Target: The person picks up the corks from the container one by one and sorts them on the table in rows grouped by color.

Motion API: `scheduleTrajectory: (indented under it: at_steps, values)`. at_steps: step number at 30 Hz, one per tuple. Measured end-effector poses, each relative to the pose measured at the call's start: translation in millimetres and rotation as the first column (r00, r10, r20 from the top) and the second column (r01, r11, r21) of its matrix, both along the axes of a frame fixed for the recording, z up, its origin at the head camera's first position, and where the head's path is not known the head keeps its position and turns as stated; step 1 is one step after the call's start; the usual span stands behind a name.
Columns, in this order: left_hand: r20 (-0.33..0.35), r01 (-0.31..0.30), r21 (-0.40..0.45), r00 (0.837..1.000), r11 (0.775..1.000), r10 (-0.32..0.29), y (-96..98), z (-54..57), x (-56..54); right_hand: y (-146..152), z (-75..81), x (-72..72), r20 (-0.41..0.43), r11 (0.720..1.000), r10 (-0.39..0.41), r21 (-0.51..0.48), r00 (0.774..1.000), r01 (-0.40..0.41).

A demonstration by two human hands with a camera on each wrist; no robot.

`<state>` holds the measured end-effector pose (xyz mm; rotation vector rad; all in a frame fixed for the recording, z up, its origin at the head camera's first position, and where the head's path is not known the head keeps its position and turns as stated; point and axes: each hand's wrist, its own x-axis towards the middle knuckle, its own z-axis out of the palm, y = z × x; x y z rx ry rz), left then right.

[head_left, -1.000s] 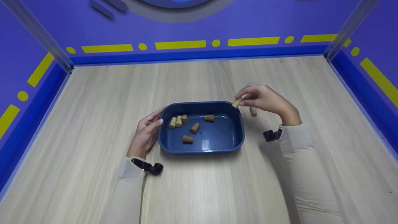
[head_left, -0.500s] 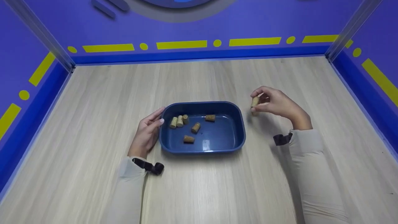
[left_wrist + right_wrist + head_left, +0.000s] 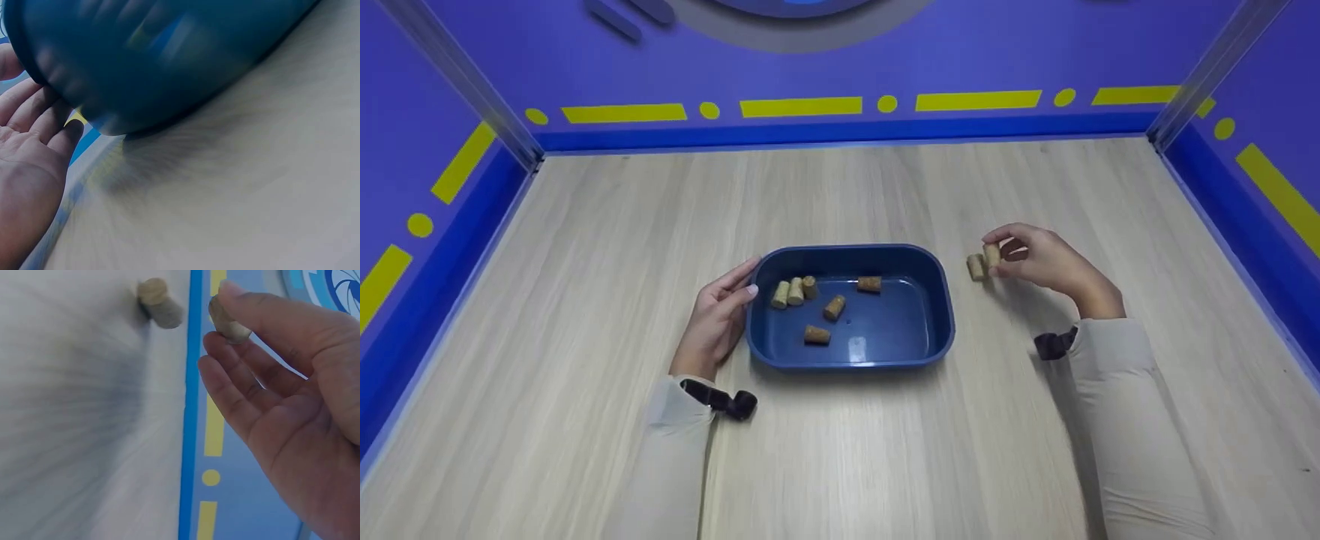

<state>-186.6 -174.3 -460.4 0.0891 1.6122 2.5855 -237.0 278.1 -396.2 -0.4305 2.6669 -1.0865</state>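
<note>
In the head view a dark blue plastic box point(image 3: 851, 367) stands on the table, open at the top, with several corks inside. Light corks point(image 3: 796, 291) lie side by side at its left end; darker brown corks point(image 3: 834, 307) are scattered over its floor. My left hand point(image 3: 712, 322) holds the box's left end, thumb at the rim and fingers along the outer wall point(image 3: 112, 73). Right of the box, my right hand point(image 3: 1039, 259) pinches a light cork point(image 3: 992, 255) between thumb and fingertips. Close beside that one, another cork point(image 3: 976, 267) rests on the table point(image 3: 855, 465).
Purple-blue panels point(image 3: 810, 75) with yellow dashes enclose the table at the back and both sides. Metal corner posts point(image 3: 1204, 75) stand at the rear corners. A black wrist camera point(image 3: 1054, 345) sits on each sleeve.
My right hand has moved right, away from the box's rim, with the light cork, past the cork on the table to its right side. The left hand and box stay put.
</note>
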Motion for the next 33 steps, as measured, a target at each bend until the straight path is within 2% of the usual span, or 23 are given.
scheduleTrajectory:
  at_steps: [11, 18, 33]
  values:
    - [0.012, -0.008, -0.017, 1.000, 1.000, 0.008, 0.9, 1.1, 0.6, 6.5, -14.6, -4.1, 0.010, 0.999, -0.008, 0.043, 1.000, 0.007]
    - [-0.006, -0.007, -0.016, 1.000, 1.000, 0.007, 0.4, 0.9, 0.2, 6.7, -20.9, -7.4, 0.026, 0.996, -0.009, 0.094, 1.000, 0.007]
    - [-0.001, -0.010, -0.024, 1.000, 1.000, 0.010, 1.3, 3.5, 2.4, 5.2, -16.8, -6.7, 0.058, 0.993, 0.009, 0.117, 0.998, -0.016]
